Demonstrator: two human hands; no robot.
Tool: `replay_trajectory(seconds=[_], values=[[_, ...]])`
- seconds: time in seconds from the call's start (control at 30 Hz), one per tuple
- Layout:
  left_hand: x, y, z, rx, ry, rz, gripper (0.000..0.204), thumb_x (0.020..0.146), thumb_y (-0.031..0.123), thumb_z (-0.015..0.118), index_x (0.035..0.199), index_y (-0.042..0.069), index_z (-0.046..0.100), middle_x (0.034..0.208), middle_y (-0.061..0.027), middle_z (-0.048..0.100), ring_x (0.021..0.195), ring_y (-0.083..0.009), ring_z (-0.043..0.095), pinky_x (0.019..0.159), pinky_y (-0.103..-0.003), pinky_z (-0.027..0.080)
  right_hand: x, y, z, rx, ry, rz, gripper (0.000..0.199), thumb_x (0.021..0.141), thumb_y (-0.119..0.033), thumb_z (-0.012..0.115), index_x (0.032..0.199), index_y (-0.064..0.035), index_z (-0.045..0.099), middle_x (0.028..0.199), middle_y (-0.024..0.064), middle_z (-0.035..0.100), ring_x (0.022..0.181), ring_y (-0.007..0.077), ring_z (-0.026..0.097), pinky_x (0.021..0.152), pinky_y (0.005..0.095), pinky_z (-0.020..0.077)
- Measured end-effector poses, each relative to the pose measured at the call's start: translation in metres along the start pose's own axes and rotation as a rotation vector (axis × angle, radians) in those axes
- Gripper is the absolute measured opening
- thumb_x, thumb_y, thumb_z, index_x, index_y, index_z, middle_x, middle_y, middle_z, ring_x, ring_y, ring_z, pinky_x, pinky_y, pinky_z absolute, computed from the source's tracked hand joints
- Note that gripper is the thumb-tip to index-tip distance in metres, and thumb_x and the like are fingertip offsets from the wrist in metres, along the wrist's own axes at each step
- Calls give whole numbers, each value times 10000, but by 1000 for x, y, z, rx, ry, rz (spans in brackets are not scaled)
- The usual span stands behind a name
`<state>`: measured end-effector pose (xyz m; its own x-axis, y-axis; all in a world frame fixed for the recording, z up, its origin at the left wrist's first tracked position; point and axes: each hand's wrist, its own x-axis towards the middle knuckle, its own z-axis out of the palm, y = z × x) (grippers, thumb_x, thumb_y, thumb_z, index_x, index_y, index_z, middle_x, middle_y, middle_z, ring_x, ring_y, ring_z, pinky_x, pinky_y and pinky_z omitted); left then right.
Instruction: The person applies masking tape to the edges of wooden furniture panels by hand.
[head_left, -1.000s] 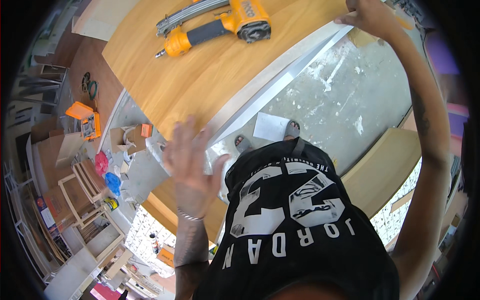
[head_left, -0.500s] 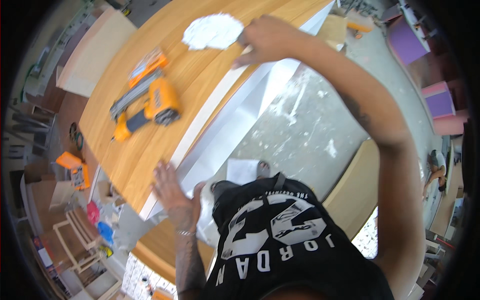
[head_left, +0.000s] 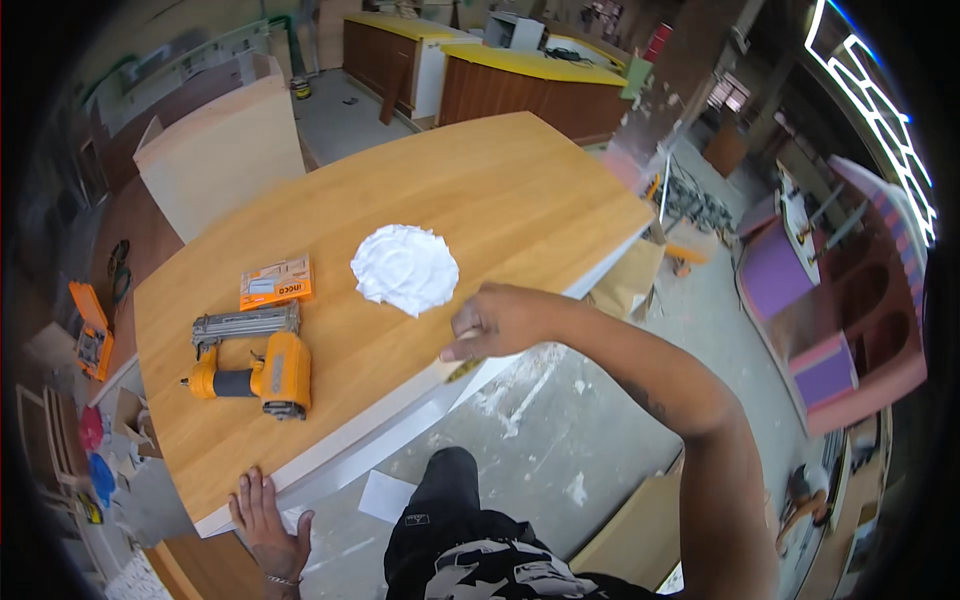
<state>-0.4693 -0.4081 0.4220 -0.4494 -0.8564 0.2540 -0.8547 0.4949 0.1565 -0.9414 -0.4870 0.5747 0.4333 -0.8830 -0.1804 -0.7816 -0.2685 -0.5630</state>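
A long pale edging strip (head_left: 350, 425) runs along the near edge of a wooden tabletop (head_left: 480, 200). My right hand (head_left: 487, 322) is closed around the strip's far end, its fingers partly hidden. At the near-left end, my left hand (head_left: 265, 520) lies with fingers spread over the strip and tabletop edge. An orange and black nail gun (head_left: 260, 375) lies on its side on the tabletop, with an orange and white box (head_left: 277, 281) just beyond it. Between the box and my right hand sits a ruffled white heap (head_left: 405, 268); its material is unclear.
A pale wooden panel piece (head_left: 225, 150) stands beyond the table's left side. Yellow-topped counters (head_left: 530, 65) stand at the back. Purple and pink furniture (head_left: 785, 265) is on the right, where a person (head_left: 808, 490) bends low. A curved board (head_left: 635, 535) is near my right elbow.
The view has tilted up, showing more of the room. My right hand still holds the strip's far end, and my left hand has slid toward its near-left end.
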Motion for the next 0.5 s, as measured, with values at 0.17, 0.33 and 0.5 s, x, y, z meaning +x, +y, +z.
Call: replay_trajectory(seconds=[0.17,0.33,0.5], values=[[-8,-11,10,96,21,14,740,856,304,641,1461,-35,383,1536,-267,386,1458,-445,308,1179,-633,161,9,41,-26,-95,-52,-8,483,907,-429,711,647,-34,615,527,130,489,575,295,539,645,410,441],[-1,-4,9,143,25,10,719,875,321,543,1471,-36,357,1539,-288,365,1457,-456,303,1188,-615,141,-24,110,-89,-269,55,-98,498,867,-477,727,647,-36,655,566,122,563,699,321,585,800,415,450],[-1,-6,11,155,17,38,744,879,353,516,1481,-51,348,1531,-305,366,1450,-476,307,1186,-620,149,-107,217,-164,-477,290,-93,376,742,-415,847,720,-58,731,666,101,587,820,290,592,866,400,433]])
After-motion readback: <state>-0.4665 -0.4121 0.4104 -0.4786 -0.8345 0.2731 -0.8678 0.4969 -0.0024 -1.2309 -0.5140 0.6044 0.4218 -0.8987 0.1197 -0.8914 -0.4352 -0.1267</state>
